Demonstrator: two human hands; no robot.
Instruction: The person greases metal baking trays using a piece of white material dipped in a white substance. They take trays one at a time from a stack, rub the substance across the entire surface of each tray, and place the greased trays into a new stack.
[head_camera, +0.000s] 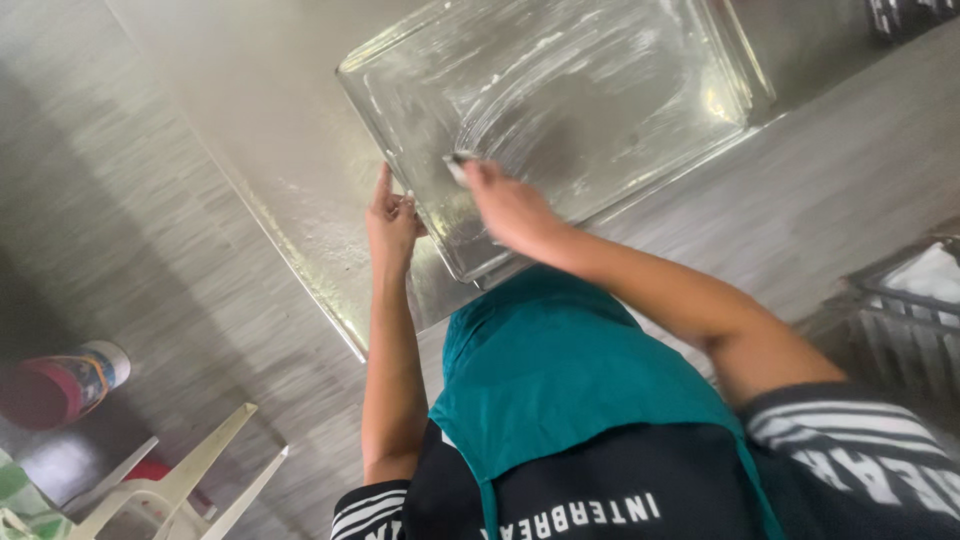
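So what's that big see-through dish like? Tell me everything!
The glass baking dish is big, rectangular and clear, with rounded corners and raised sides. White soapy streaks smear its inside. It sits tilted on a shiny metal counter. The left hand steadies its near edge, and the right hand presses something small and dark, too blurred to name, against the inside.

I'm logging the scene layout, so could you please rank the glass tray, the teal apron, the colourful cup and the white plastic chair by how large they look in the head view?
1. glass tray
2. teal apron, close to the tray in apparent size; it lies nearer the camera, so this order is unsure
3. white plastic chair, partly cut off by the frame edge
4. colourful cup
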